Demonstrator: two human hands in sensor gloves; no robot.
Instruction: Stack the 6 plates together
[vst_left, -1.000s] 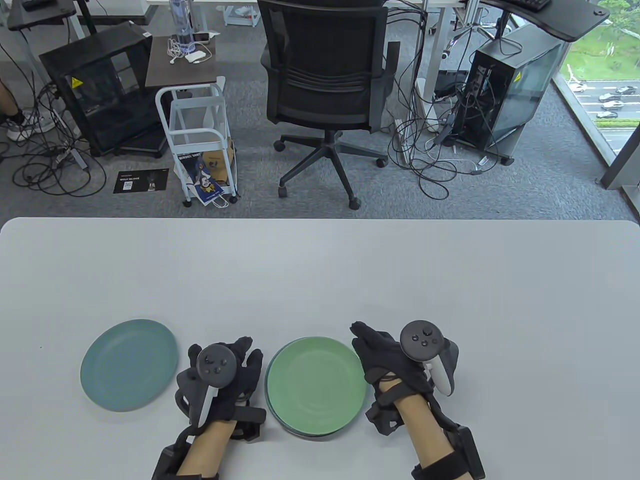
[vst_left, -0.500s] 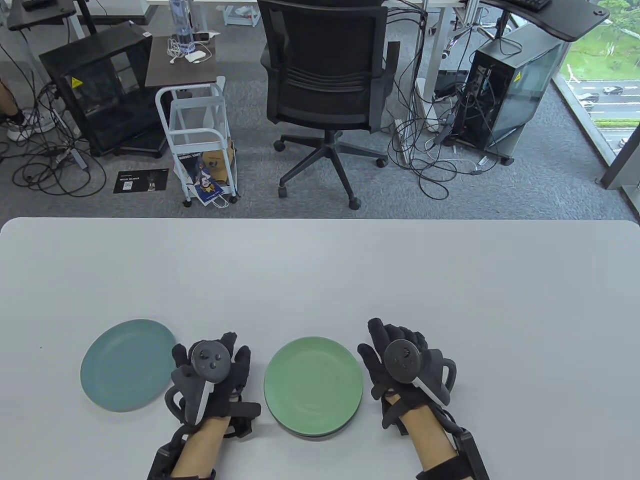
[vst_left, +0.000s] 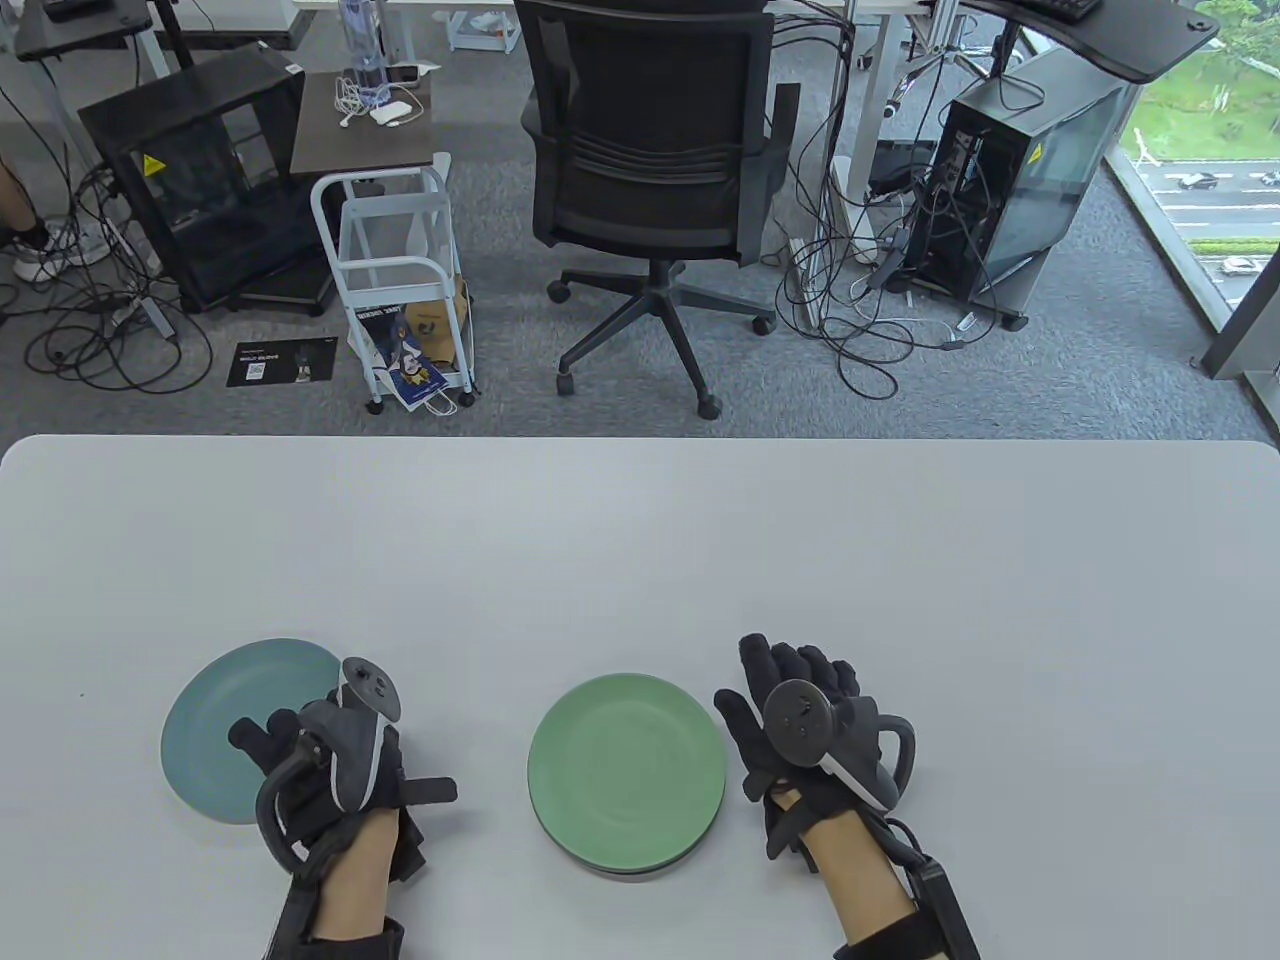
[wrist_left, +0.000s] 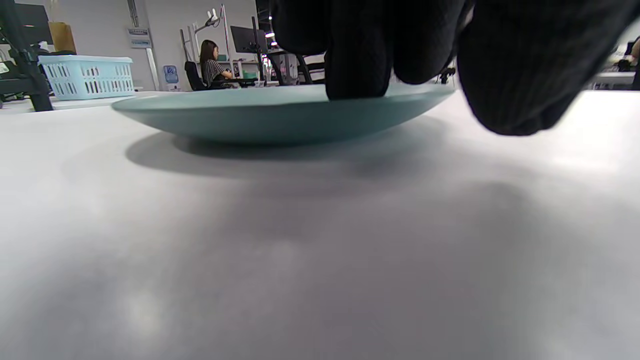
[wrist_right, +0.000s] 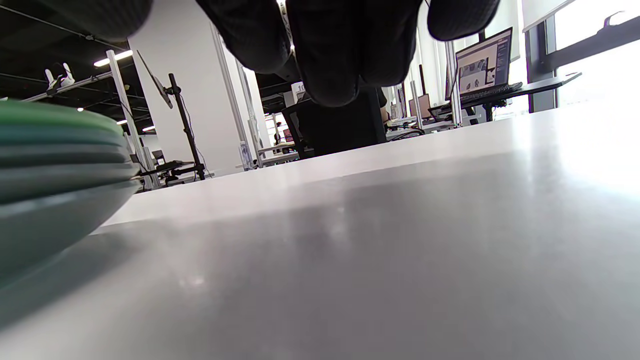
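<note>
the left hand (vst_left: 320, 770) reaches over the right part of the blue plate (vst_left: 225, 725), which lies flat on the white table (vst_left: 640, 560) at the left. in the left wrist view one fingertip (wrist_left: 357, 75) comes down onto the near rim of that plate (wrist_left: 260, 112), while another thick fingertip (wrist_left: 520, 75) hangs just beside the rim, above the table. the plate sits level on the table with its shadow under it. whether the grip has actually closed on the rim i cannot tell; the fingers touch the top of it, and nothing shows under the edge.

the stack of plates (vst_left: 627, 772) sits near the middle of the table's front part, well apart from the blue plate, with a green plate on top and darker rims showing below it. in the right wrist view the edges of several nested plates (wrist_right: 55, 175) show at the left, green uppermost and blue-grey ones beneath.

the right hand (vst_left: 800, 730) lies just beside the right side of the stack, fingers stretched forward and loosely spread, holding nothing. its grip is slack and apart from the plates, though the thumb side comes very near the rim.

behind the table stand a black office chair (vst_left: 650, 150) and a small white cart (vst_left: 395, 270) on grey carpet.
</note>
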